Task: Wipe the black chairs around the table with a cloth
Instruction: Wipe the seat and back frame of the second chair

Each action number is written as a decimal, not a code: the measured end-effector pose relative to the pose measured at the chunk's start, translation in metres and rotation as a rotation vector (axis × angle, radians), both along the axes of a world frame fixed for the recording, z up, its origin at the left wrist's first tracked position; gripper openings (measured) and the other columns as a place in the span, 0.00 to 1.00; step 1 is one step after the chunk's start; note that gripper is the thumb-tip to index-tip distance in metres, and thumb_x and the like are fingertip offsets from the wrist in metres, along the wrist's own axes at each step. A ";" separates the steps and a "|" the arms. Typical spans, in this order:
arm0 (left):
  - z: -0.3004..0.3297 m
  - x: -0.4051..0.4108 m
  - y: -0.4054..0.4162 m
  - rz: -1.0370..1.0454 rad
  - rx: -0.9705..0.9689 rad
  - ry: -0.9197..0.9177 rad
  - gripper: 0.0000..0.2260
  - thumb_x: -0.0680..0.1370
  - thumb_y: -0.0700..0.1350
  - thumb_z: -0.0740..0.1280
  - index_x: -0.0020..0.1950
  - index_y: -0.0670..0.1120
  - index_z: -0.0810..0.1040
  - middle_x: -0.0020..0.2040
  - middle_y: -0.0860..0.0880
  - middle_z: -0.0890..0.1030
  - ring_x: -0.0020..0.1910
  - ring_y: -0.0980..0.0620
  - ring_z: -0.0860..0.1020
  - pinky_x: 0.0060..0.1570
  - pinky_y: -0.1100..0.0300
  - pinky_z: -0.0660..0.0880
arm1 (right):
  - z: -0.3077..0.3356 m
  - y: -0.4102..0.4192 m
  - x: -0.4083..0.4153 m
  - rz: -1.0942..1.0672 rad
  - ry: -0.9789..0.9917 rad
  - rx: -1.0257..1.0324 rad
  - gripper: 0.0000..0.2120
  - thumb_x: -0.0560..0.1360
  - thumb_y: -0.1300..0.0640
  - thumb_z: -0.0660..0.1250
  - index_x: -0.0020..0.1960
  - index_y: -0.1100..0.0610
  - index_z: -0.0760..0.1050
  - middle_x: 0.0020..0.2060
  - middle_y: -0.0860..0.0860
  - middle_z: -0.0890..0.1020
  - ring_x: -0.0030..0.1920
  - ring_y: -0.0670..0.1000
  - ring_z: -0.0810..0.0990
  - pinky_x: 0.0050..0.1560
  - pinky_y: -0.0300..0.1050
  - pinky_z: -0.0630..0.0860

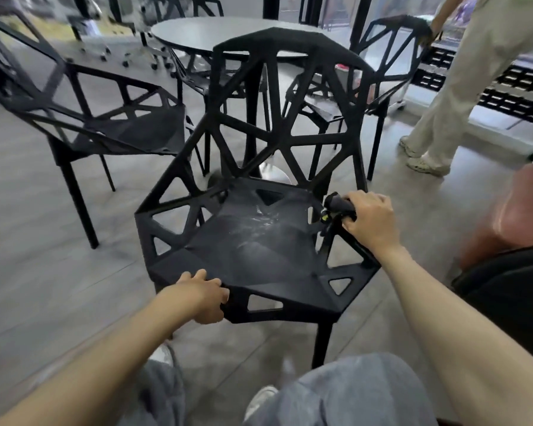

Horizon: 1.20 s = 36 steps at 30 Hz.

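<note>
Gripping the front edge of the nearest black chair (259,241), the left hand (202,295) curls its fingers over the seat rim. Right hand (368,221) clenches a dark cloth (339,204) on the chair's right side rail. Seat shows pale wet streaks. Round table (228,35) stands behind, with two more black chairs (99,118) beside it. Another person's legs (450,87) at right. No containers visible.

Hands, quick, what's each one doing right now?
Left hand: grips the front edge of the black chair.
Right hand: holds a dark cloth at the chair's side.
</note>
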<state>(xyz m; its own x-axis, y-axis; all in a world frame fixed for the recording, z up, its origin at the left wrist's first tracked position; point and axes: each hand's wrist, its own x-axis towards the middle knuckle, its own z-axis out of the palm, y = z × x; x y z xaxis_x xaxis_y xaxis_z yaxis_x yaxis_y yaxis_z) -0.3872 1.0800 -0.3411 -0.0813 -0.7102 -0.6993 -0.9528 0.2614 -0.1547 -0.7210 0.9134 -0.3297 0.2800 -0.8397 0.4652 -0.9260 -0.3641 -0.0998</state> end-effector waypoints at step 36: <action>-0.009 0.140 -0.106 1.022 -0.968 1.007 0.15 0.76 0.60 0.67 0.58 0.54 0.72 0.54 0.49 0.77 0.54 0.45 0.77 0.54 0.44 0.77 | -0.042 0.112 0.257 -0.113 -0.100 0.390 0.33 0.80 0.45 0.68 0.79 0.60 0.65 0.75 0.55 0.73 0.74 0.54 0.72 0.73 0.47 0.69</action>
<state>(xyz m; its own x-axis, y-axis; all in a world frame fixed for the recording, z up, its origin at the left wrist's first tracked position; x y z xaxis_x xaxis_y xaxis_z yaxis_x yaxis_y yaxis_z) -0.2472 0.9739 -0.3500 0.5310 -0.8472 0.0159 -0.4745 -0.2817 0.8340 -0.4636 1.0255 -0.3717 0.1454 -0.9812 0.1265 -0.9368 -0.1777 -0.3014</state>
